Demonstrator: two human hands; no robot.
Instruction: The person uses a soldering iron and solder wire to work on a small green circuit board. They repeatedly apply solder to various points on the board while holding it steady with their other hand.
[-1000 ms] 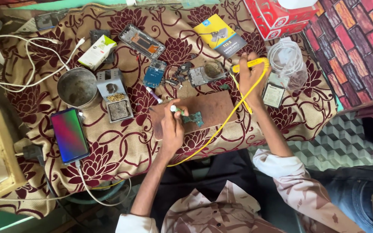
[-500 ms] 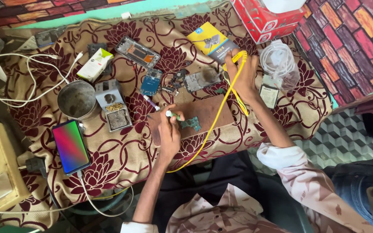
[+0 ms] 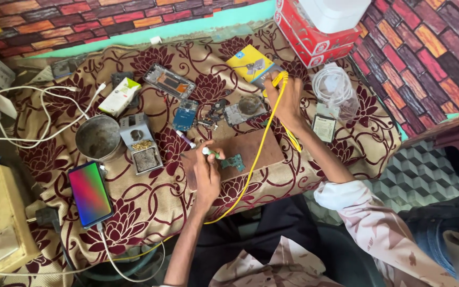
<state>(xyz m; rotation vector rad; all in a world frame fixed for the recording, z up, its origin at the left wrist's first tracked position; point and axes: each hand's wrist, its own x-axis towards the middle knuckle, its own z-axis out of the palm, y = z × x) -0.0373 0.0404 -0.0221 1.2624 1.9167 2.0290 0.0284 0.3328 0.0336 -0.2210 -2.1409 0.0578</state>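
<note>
A: How would that small green circuit board [image 3: 233,161] on the brown wooden block [image 3: 256,150] handle?

B: Light, stiff, fragile, I'd judge; best taken by its edges. The left hand [image 3: 206,172] pinches a thin tool [image 3: 209,153] beside it.

A: And the right hand [image 3: 285,101]?

B: Closed round a yellow-corded iron [image 3: 278,81]. The cord [image 3: 257,157] crosses the block; phone parts [image 3: 186,115] crowd behind.
</note>
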